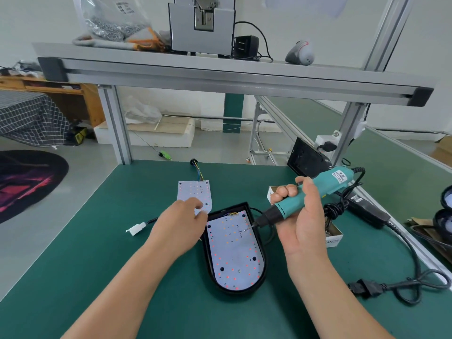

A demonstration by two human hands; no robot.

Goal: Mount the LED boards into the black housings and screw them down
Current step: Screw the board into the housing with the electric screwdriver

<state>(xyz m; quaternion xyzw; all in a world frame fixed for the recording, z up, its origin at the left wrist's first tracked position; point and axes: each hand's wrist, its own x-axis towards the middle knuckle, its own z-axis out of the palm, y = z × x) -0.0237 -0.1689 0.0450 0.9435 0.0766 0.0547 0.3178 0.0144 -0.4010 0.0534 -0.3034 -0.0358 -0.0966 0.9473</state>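
Closest in, a black housing (236,291) is laid flat on the green surface (117,265) with one LED board (234,253) seated inside it, and a second board (194,192) is left loose just beyond its far end. A teal screwdriver (315,192) is gripped by the right hand (300,216), fingers wrapped round its body, with the bit set slanting on the seated board. The left hand (181,223) is rested at the housing's far left corner, over the loose board's near edge, fingers bent; whether anything is pinched cannot be told.
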